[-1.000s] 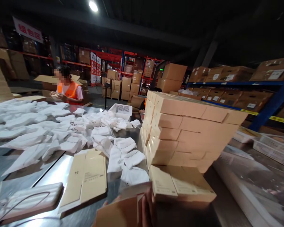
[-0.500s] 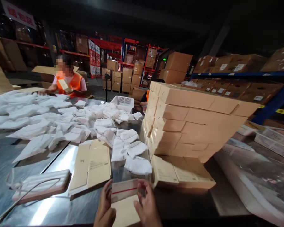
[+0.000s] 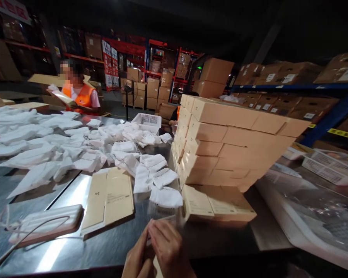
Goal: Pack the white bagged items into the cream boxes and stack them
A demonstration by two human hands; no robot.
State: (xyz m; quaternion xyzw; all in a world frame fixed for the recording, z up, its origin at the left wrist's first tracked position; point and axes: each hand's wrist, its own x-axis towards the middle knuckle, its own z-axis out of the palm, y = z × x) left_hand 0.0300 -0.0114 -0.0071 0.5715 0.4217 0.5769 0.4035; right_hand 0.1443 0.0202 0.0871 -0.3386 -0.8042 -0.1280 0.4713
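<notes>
Both hands meet at the lower middle of the view. My left hand [image 3: 137, 253] and my right hand [image 3: 167, 245] have their fingers closed together at the top of a clear plastic bag [image 3: 169, 219], most of which they cover. Below the fingers shows a narrow edge of a tan cardboard box [image 3: 157, 268]; the rest of it is hidden. Just beyond the hands lie white pouches [image 3: 166, 197]. To their left rest flat tan cartons [image 3: 118, 197], and to their right a low row of tan boxes [image 3: 198, 204].
A tall stack of tan boxes [image 3: 237, 146] rises at the right. White pouches [image 3: 43, 133] cover the far left of the metal table [image 3: 104, 249]. A corded white device [image 3: 49, 224] lies at left. A white bin [image 3: 295, 227] stands right. Across the table, a person in an orange vest [image 3: 82, 96] holds a package.
My fingers have come together over the bag's top, hiding its red strip and most of the box. The person opposite now holds a pale package raised higher. The view has shifted slightly.
</notes>
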